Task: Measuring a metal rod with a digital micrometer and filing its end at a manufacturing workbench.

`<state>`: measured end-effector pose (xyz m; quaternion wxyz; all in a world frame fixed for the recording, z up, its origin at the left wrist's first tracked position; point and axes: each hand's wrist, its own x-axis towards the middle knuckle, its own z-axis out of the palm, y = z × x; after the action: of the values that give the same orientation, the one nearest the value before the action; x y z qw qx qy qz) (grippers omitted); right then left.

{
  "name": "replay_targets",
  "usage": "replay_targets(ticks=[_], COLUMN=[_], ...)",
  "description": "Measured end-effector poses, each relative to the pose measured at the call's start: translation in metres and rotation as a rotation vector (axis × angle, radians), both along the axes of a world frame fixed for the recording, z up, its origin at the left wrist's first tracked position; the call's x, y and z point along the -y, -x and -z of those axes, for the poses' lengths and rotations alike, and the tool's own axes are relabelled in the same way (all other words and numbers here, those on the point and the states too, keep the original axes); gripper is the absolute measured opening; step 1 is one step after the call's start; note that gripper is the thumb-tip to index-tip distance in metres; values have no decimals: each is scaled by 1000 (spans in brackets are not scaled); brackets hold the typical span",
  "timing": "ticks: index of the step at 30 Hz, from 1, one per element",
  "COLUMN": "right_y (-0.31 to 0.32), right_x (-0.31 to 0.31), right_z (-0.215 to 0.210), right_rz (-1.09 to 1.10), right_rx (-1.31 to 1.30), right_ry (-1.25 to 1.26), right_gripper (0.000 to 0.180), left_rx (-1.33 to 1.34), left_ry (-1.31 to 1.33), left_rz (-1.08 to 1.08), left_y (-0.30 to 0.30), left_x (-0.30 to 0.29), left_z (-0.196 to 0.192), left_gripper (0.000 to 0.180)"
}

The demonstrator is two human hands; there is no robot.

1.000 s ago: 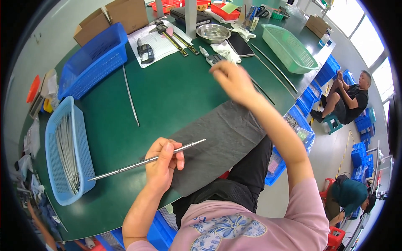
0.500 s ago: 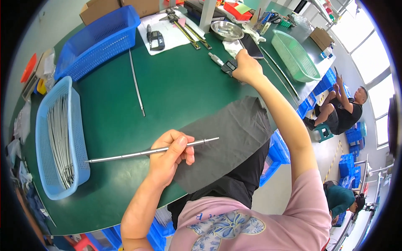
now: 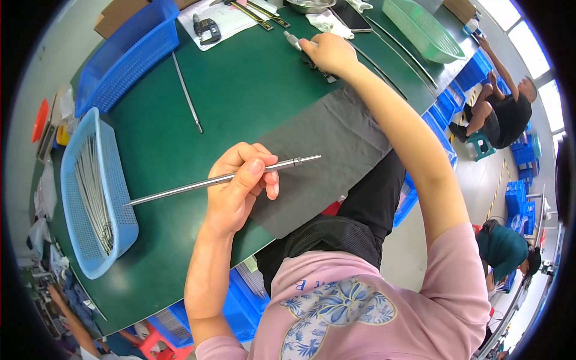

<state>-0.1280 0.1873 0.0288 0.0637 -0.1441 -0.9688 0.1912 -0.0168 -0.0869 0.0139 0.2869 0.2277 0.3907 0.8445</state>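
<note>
Gripping a long steel rod (image 3: pixel 222 178) level above the green counter (image 3: pixel 252 90) in the left hand (image 3: pixel 237 186), fingers clenched mid-shaft for balance, while closing the right hand (image 3: pixel 330 53) round a measuring tool (image 3: pixel 295 41) far off.

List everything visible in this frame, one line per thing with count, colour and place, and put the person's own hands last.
metal rod: one, silver, held level over the table, near side
measuring tool: one, grey, far side, under the right hand
loose rod: one, silver, lying on the table
small basket: one, light blue, table's left, holding many rods
rods in basket: a bundle, silver
large crate: one, blue, far left
green basket: one, far right
dark mat: one, grey, near edge
table: one, green
caliper: one, black, on white paper
seated person: one, right, on the floor side
left hand: grips the metal rod
right hand: on the measuring tool
</note>
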Motion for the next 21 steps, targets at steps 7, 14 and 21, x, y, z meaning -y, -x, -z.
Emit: replay_targets(ticks=[7,14,21], right_y=[-64,-191,-255], right_x=[-18,0,10], right_z=[-26,7,35], right_rz=[57,23,-140], right_rx=[-406,-353,-629], right_ry=[1543,2419,2573], right_gripper=[32,53,54], left_rx=[-140,-126,-113], left_ry=[0,178,217], left_rz=[85,126,255], left_y=[3,-8,-10], left_x=[-7,-6,-25], left_z=[2,9,3], left_gripper=[18,20,19])
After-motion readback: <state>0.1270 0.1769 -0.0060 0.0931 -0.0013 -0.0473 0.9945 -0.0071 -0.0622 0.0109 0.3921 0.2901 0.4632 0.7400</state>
